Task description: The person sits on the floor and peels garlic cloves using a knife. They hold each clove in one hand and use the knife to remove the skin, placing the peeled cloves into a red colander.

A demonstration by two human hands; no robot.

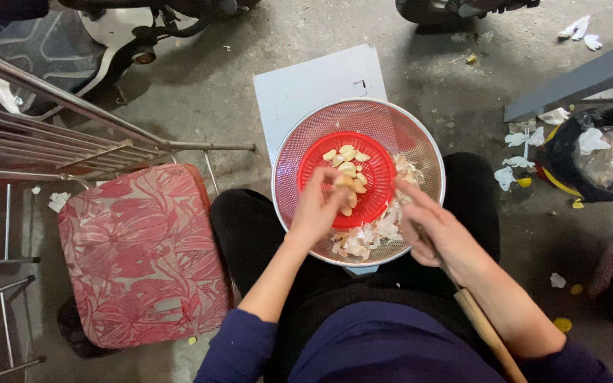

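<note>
Garlic clove (pixel 343 183) sits pinched in the fingertips of your left hand (pixel 318 209), held over the small red bowl (pixel 349 186) inside the mesh colander (pixel 358 181) on your lap. Your right hand (pixel 438 234) is wrapped around a wooden-handled knife (pixel 487 330), wrist bent inward, its index finger pointing toward the clove.

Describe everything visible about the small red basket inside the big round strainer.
The small red basket is round, plastic-looking, with a slotted or ribbed floor and a solid rim. It sits upright inside the larger metal-rimmed strainer, toward its upper left, beside a heap of pale garlic skins. Peeled garlic cloves lie in it. The left hand reaches over its near edge holding a clove, covering part of the rim; the right hand stays just outside it.
</note>
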